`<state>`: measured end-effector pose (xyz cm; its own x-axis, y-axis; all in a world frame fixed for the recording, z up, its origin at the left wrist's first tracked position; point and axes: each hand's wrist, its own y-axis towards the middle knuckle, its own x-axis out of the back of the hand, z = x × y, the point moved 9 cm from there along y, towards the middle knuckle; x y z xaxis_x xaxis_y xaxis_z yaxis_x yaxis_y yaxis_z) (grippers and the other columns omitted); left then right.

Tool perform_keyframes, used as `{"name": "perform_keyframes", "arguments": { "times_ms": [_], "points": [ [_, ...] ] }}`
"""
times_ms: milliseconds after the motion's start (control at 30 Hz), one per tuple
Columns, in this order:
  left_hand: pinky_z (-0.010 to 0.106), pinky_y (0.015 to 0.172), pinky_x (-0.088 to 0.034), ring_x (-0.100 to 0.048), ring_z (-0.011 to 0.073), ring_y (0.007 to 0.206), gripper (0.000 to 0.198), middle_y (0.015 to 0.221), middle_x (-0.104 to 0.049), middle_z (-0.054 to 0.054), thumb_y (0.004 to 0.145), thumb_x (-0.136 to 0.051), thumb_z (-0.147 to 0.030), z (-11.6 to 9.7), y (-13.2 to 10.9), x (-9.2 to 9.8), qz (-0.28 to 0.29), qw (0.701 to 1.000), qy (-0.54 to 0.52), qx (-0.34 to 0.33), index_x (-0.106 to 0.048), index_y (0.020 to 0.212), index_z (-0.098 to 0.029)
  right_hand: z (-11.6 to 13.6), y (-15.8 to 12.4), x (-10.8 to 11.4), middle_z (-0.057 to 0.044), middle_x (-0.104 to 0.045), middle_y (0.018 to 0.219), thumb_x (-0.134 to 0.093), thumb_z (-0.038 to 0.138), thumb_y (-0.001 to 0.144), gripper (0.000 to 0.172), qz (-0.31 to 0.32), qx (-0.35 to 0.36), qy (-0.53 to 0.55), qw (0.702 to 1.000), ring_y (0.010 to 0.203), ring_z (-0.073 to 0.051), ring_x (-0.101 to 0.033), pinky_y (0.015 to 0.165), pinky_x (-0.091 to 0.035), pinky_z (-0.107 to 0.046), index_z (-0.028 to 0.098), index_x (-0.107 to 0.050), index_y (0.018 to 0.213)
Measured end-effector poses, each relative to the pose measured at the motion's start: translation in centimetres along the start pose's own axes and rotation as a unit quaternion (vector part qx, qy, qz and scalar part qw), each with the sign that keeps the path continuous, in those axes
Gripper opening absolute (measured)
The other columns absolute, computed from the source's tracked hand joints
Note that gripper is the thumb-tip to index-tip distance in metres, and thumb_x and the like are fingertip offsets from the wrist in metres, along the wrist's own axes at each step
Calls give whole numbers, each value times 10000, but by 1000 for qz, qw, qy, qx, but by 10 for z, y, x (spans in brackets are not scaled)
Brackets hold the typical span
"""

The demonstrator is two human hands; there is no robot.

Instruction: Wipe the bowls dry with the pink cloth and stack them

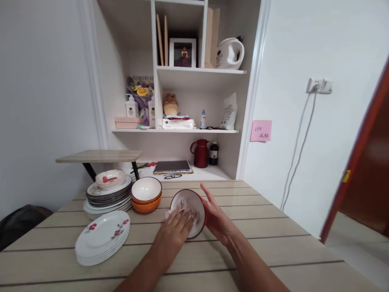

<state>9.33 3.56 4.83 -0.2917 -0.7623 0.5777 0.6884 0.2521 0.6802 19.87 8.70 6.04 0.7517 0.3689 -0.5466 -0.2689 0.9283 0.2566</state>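
Left hand (176,226) was curled over a pale cloth (182,205), pressed inside a dark-rimmed bowl (197,207). Right hand (214,215), half-open with one digit extended, cupped the bowl's outer right side. Bowl was tilted over the bench (267,233), right of stacked orange bowls (147,206) and flowered white plates (102,235).

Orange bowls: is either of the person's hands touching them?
No, the orange bowls stand stacked on the table, while the left hand presses a cloth inside a red bowl held by the right hand.
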Motion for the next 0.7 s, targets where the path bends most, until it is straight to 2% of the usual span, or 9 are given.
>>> {"name": "perform_keyframes", "arguments": {
  "times_ms": [100, 200, 267, 333, 400, 467, 533, 600, 700],
  "points": [
    [424, 1018, -508, -637, 227, 1170, 413, 1272, -690, 66, 944, -412, -45, 2, 15, -2, -16, 991, -21, 131, -608, 1274, -198, 1, 3, -7, -52, -677, 1299, -825, 532, 681, 970, -13, 54, 29, 998, 1180, -288, -627, 1081, -362, -478, 402, -319, 1499],
    [455, 975, -534, -648, 252, 1122, 442, 1216, -708, 81, 925, -406, -44, -2, 30, -7, -32, 965, -51, 255, -611, 1283, -204, -4, 1, -14, -48, -650, 1340, -831, 504, 685, 992, -23, 69, 13, 997, 1220, -284, -602, 1094, -350, -487, 428, -281, 1507],
    [454, 928, -551, -660, 264, 1075, 421, 1165, -721, 96, 928, -394, -56, -11, 38, -15, -28, 950, -53, 307, -630, 1252, -182, -9, 0, -8, -51, -673, 1283, -811, 460, 715, 963, -51, 56, -1, 997, 1152, -293, -636, 1063, -379, -514, 421, -273, 1512],
    [445, 874, -565, -683, 269, 990, 400, 1084, -736, 123, 915, -390, -43, -21, 43, -24, -9, 941, -37, 335, -648, 1210, -126, -12, 0, 5, -43, -702, 1190, -777, 403, 737, 853, -92, 46, -23, 994, 1057, -293, -667, 1019, -422, -512, 387, -360, 1482],
    [433, 865, -562, -689, 268, 963, 386, 1079, -731, 150, 906, -416, -41, -33, 46, -33, 21, 952, -12, 306, -637, 1218, -83, -6, 1, 16, -41, -720, 1125, -751, 355, 727, 678, -110, 59, -62, 990, 1015, -292, -664, 1000, -444, -479, 320, -532, 1368],
    [430, 902, -546, -678, 267, 1015, 384, 1143, -715, 161, 909, -460, -66, -43, 46, -34, 35, 973, 12, 228, -614, 1260, -75, 4, 2, 21, -51, -728, 1117, -725, 343, 724, 500, -103, 78, -103, 986, 1042, -300, -643, 1007, -440, -451, 268, -653, 1213],
    [436, 957, -520, -644, 260, 1120, 379, 1231, -690, 131, 933, -496, -131, -47, 39, -27, 28, 991, 22, 131, -597, 1297, -116, 15, 2, 22, -59, -728, 1143, -702, 347, 732, 418, -89, 91, -130, 983, 1089, -311, -623, 1022, -424, -444, 251, -688, 1138],
    [450, 1020, -479, -598, 249, 1210, 355, 1285, -672, 69, 968, -507, -212, -38, 26, -17, 34, 998, 24, 51, -593, 1311, -181, 21, 1, 16, -59, -727, 1157, -684, 341, 741, 406, -64, 81, -146, 984, 1116, -318, -612, 1024, -414, -449, 250, -690, 1137],
    [432, 1075, -427, -584, 220, 1238, 309, 1322, -656, 16, 1001, -486, -268, -18, 6, 0, 41, 996, 34, -71, -609, 1283, -242, 16, -3, -3, -53, -739, 1111, -681, 303, 737, 408, 2, 26, -180, 983, 1101, -318, -618, 1009, -413, -453, 248, -696, 1141]
  ]
}}
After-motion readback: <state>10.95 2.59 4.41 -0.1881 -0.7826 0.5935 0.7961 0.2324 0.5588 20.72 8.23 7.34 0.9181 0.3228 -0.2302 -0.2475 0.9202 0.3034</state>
